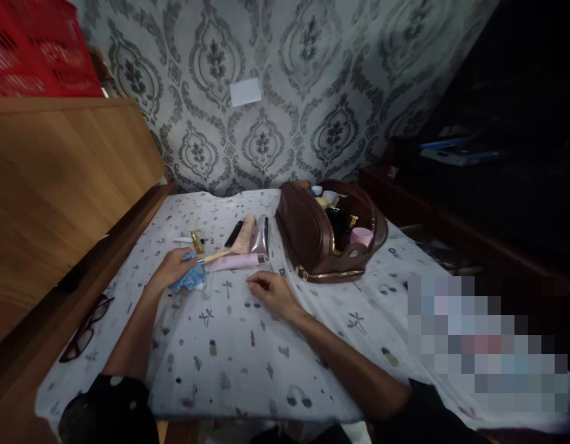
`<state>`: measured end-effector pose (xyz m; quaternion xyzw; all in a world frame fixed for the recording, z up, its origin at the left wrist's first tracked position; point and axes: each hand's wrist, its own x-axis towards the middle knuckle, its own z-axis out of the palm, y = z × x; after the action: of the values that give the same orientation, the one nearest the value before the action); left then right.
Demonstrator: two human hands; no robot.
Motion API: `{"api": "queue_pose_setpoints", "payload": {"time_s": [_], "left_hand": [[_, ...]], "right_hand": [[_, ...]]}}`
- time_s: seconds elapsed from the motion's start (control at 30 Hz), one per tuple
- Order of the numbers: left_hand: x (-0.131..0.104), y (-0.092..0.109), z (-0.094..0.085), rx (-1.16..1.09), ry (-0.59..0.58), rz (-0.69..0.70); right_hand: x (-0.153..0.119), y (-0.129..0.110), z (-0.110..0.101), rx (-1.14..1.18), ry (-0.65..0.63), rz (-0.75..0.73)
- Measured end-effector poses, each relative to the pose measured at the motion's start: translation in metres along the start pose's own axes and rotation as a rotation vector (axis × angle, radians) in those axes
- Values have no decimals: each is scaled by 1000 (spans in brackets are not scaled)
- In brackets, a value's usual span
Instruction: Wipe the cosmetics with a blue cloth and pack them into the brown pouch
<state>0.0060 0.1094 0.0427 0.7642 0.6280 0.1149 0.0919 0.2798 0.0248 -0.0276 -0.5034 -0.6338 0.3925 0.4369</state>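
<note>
left hand [174, 266] closed on blue cloth [189, 279], pinning it flat | right hand [272, 291] empty, fingers curled, resting mid-table [248, 364] | tubes [248, 243] lined beside open brown pouch [329, 234], far edge

Blue cloth [189, 279] half tucked under the left hand [173, 269], brush [215, 255] tip lost in that cloth, bag [322, 237] contents too dark to name, red crate [37, 49] cut by the top-left edge, pixelated patch [483, 342] masking the right side, glasses [86, 330] dim in shadow
</note>
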Motion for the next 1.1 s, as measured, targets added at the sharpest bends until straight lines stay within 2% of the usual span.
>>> {"api": "queue_pose_setpoints", "payload": {"time_s": [0.2,0.4,0.57,0.7,0.77,0.8,0.87,0.9,0.93,1.0,1.1], "left_hand": [[17,-7,-2,124,131,-180],[48,7,19,115,96,-341],[52,10,22,30,72,-366],[37,22,16,-83,136,-256],[22,38,20,-242,150,-142],[13,48,23,-399,152,-67],[-8,72,31,-673,78,61],[-18,83,35,-733,35,117],[-29,93,38,-759,9,186],[-46,107,39,-747,30,252],[-59,110,34,-663,126,176]], "right_hand": [[1,3,0,11,-8,-11],[1,4,0,26,-13,7],[2,8,1,66,-17,11],[3,9,1,150,-23,14],[3,6,-1,261,-40,20],[3,4,-2,343,-47,24],[2,-1,-5,554,-57,40],[1,-4,-6,666,-76,55],[0,-7,-7,761,-104,77],[-1,-10,-7,875,-186,132],[-3,-10,-5,874,-272,197]]}}
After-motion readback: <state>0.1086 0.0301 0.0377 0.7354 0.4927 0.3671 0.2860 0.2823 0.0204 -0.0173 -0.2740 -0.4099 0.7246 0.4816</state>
